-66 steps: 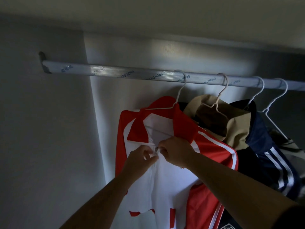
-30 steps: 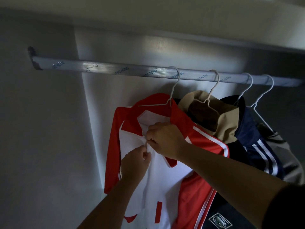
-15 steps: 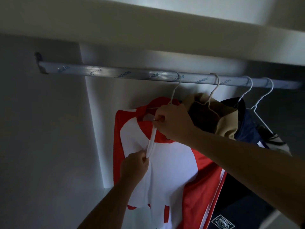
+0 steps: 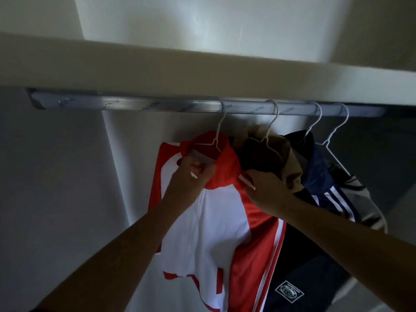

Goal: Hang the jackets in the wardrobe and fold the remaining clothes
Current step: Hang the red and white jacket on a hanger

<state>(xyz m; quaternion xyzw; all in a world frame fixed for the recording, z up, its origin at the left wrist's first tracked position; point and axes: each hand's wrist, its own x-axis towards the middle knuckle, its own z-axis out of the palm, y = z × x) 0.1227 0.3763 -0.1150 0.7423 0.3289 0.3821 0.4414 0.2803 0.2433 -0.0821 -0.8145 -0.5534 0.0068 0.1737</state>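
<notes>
Since half a second ago the left hand [image 4: 191, 176] has gone up from the zip's lower end to the collar. The right hand [image 4: 267, 192] has left the collar for the shoulder on the right of frame. The front of the red and white jacket [image 4: 209, 233] now looks closed to the neck.

Both hands are clenched on cloth: the left grips the collar front, the right pinches red shoulder fabric by a short white tab or cord.

The jacket hangs on a white wire hanger [image 4: 217, 140], leftmost on the rail [image 4: 157, 106]. It is beside a tan jacket [image 4: 288, 163], then a navy striped jacket [image 4: 324, 192] and a grey garment [image 4: 364, 199], each on its own hanger.

Judgement: zipping is done and this is final straightening on the hanger; folding comes next.

No surface is in view, and no clothes left to fold. Only the dim wardrobe interior shows: pale back wall [image 4: 56, 176] and a shelf [image 4: 157, 64] above the rail.
</notes>
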